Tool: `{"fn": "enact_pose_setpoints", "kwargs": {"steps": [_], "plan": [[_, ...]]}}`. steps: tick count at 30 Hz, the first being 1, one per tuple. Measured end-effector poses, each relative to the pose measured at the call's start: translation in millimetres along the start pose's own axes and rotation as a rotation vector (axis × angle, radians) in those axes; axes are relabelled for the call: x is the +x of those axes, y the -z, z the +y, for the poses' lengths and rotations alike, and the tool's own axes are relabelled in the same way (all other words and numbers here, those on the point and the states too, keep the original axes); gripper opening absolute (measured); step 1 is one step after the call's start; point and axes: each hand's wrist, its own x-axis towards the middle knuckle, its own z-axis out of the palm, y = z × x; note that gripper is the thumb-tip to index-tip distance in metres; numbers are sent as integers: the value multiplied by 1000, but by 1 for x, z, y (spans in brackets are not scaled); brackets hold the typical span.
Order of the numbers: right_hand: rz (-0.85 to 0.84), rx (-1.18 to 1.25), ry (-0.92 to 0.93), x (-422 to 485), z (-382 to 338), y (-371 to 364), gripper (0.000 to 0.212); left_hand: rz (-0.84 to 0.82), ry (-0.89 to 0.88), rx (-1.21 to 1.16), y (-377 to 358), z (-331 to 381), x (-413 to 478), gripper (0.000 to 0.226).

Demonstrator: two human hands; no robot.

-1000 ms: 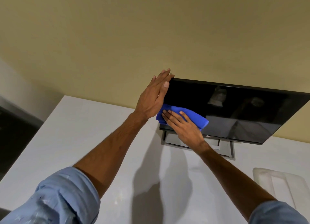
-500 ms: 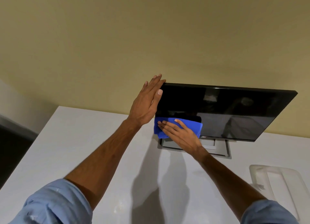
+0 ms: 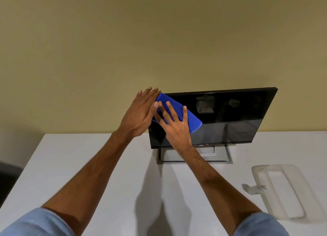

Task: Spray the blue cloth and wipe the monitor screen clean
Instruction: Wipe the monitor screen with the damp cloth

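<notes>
I'm mid-wipe: my right hand (image 3: 174, 124), fingers spread flat, presses the blue cloth (image 3: 178, 112) on the monitor screen's (image 3: 230, 119) upper-left corner while my left hand (image 3: 139, 115) braces its edge open-palmed; next likely sweeps right.

The right hand (image 3: 177, 128) presses the blue cloth (image 3: 178, 112) flat against the upper left of the monitor screen (image 3: 230, 119), fingers (image 3: 170, 112) spread. The left hand (image 3: 139, 115) braces the monitor's left edge. A clear spray bottle (image 3: 283, 189) lies on the white tabletop (image 3: 106, 165).
</notes>
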Motion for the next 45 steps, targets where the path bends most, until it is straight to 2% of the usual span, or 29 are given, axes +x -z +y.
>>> {"fn": "enact_pose_setpoints", "kwargs": {"steps": [4, 8, 12, 18, 24, 26, 28, 32, 36, 38, 41, 43, 45], "plan": [[-40, 11, 109, 3, 11, -2, 88, 22, 24, -54, -8, 7, 3, 67], [-69, -37, 224, 11, 27, -1, 99, 106, 52, -122, -17, 11, 0, 75], [-30, -4, 158, 8, 24, 0, 83, 132, 57, -144, -20, 9, 0, 65], [31, -26, -214, -18, 54, 11, 97, 91, 13, -89, -17, 0, -1, 65], [227, 116, -718, -36, 119, 31, 97, 93, 27, -113, -19, 2, 0, 63], [324, 207, -854, -36, 135, 35, 92, 98, 23, -105, -20, 2, 0, 62], [405, 293, -909, -32, 137, 36, 76, 108, 25, -100, -22, 2, -1, 62], [424, 327, -857, -19, 107, 25, 63, 130, 47, -117, -26, 4, 1, 62], [255, 227, -708, -13, 58, 7, 64, 141, 50, -147, -26, 1, 2, 61], [128, 162, -561, -11, 27, -3, 70, 145, 55, -155, -25, 2, 2, 60], [-48, 45, -185, -8, -13, -19, 106, 145, 61, -174, -26, 4, 3, 58], [-137, -39, 63, -5, -25, -25, 107, 134, 63, -187, -24, 4, 2, 59], [-160, -68, 136, -2, -23, -25, 101, 114, 50, -184, -22, 1, 0, 59]]}}
